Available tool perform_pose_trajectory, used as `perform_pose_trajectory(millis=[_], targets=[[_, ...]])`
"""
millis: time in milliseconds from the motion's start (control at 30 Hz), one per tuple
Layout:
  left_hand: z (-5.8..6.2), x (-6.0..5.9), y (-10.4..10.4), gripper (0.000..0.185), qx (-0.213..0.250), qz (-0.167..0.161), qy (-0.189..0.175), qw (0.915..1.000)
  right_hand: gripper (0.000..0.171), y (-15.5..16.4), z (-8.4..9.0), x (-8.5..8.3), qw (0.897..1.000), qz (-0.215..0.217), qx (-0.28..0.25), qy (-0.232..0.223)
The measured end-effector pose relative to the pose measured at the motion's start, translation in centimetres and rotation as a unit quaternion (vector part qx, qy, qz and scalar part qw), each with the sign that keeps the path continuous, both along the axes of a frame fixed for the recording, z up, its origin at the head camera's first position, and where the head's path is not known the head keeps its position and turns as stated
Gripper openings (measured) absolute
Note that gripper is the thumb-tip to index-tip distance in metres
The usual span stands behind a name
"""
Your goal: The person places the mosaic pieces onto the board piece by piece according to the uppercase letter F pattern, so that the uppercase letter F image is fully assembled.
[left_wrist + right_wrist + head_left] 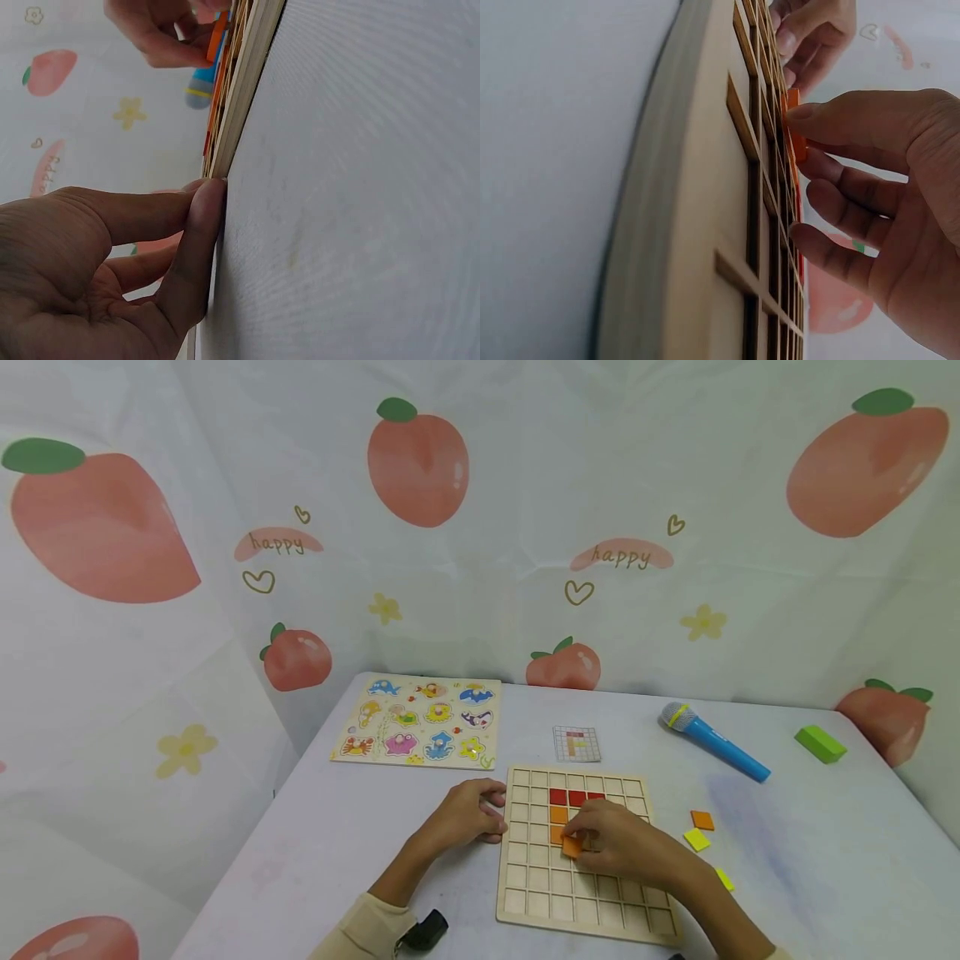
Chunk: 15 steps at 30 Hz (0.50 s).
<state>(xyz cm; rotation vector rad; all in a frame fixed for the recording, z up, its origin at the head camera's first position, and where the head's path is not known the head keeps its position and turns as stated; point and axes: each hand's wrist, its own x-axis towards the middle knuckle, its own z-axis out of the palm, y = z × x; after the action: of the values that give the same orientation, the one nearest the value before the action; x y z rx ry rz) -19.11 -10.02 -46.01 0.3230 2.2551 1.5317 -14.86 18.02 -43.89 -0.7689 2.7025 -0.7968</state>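
right hand: pinching an orange tile, tilted over a cell of the wooden grid board
left hand: fingers curled, tips pressed on the board's left edge, holding nothing
done: three red tiles in a row, orange tiles seated below them
left: most cells bare; loose tiles wait right of the board
reference: pattern card just behind the board
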Motion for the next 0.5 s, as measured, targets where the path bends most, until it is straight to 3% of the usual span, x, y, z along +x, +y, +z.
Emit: perform_pose_trajectory(millis=[500], targets=[[-0.1, -0.1, 0.0, 0.054, 0.001, -0.003, 0.001, 1.0000, 0.025, -1.4, 0.4, 0.2, 1.000, 0.005, 0.013, -0.005]])
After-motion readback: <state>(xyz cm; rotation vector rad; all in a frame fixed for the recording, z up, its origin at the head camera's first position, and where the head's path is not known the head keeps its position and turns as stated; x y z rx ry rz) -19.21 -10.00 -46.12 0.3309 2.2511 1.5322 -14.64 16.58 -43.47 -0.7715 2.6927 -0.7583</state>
